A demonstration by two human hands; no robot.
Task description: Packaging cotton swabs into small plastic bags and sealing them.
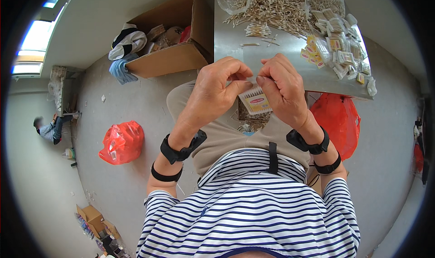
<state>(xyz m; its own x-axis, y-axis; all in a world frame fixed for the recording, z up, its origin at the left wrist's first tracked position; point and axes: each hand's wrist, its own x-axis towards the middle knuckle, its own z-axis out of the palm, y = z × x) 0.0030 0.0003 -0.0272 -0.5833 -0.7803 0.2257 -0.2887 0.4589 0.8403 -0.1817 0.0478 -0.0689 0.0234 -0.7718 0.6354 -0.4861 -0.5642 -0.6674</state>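
Note:
A small clear pack of cotton swabs (255, 100) with a yellow label hangs between my hands, just off the table's front edge. My left hand (216, 86) pinches the pack's top left corner between thumb and index finger. At its top right, my right hand (286, 89) is closed on it, the thumb in front and the other fingers curled. The fingers partly cover the top of the pack. Beyond the hands, a few loose swabs (249, 44) and a small bundle of swabs (258, 29) lie on the metal table (229, 49).
A large heap of swabs (281, 6) spreads over the table's far side. Filled packs (343, 57) and yellow cards (311, 51) lie at right. An open cardboard box (167, 64) stands left, red bags (121, 142) on either side of me. Another person (49, 130) sits far left.

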